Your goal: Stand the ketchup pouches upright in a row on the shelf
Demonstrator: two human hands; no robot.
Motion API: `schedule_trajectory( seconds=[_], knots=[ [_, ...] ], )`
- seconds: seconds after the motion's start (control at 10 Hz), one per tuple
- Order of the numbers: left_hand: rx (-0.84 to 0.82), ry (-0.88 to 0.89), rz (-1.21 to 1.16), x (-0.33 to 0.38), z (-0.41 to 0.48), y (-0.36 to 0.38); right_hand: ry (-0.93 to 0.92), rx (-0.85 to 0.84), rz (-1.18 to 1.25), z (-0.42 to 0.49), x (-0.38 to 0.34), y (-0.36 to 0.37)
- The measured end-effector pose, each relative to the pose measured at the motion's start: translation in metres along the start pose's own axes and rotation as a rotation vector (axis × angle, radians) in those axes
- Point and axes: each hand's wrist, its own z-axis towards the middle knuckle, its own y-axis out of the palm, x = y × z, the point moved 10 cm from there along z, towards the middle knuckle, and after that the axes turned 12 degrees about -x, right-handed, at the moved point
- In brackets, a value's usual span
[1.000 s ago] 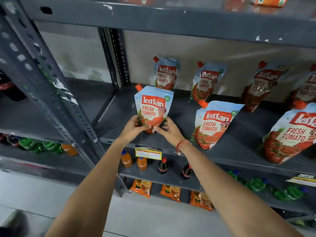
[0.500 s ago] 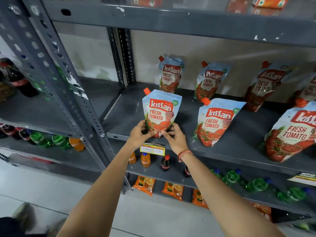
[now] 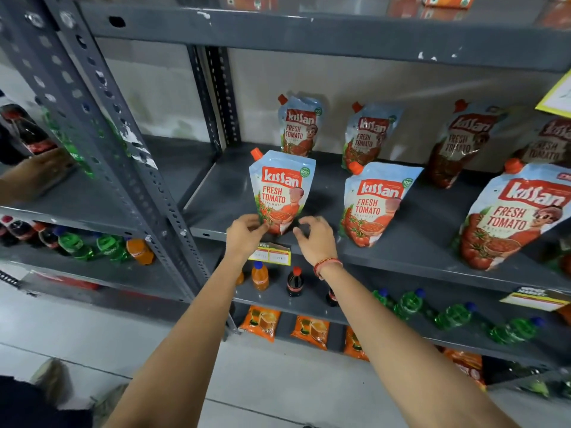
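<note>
A blue-and-red ketchup pouch (image 3: 282, 189) with an orange cap stands upright near the front left of the grey metal shelf (image 3: 417, 245). My left hand (image 3: 245, 233) pinches its lower left corner. My right hand (image 3: 315, 239) hovers just right of the pouch's base, fingers apart and not touching it. To the right, a second pouch (image 3: 377, 205) and a third pouch (image 3: 509, 220) stand in the same front row. Behind them, several more pouches lean along the back wall, the nearest back pouch (image 3: 301, 128) directly behind the one I touch.
A perforated grey upright post (image 3: 123, 156) borders the shelf on the left. A yellow price tag (image 3: 272, 254) hangs on the shelf's front edge. Soda bottles (image 3: 259, 276) and orange packets (image 3: 261, 322) fill the lower shelves. Another person's hand (image 3: 37, 171) reaches by a cola bottle far left.
The pouch has gone from held in both hands to standing on the shelf. My right hand has come off it and opened. The view has shifted slightly right.
</note>
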Motion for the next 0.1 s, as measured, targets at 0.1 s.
schedule_trajectory(
  seconds=[0.1],
  knots=[
    [-0.051,0.012,0.033,0.0228,-0.0136,0.0000,-0.098,0.022,-0.155,-0.0177,-0.0218,-0.0154]
  ],
)
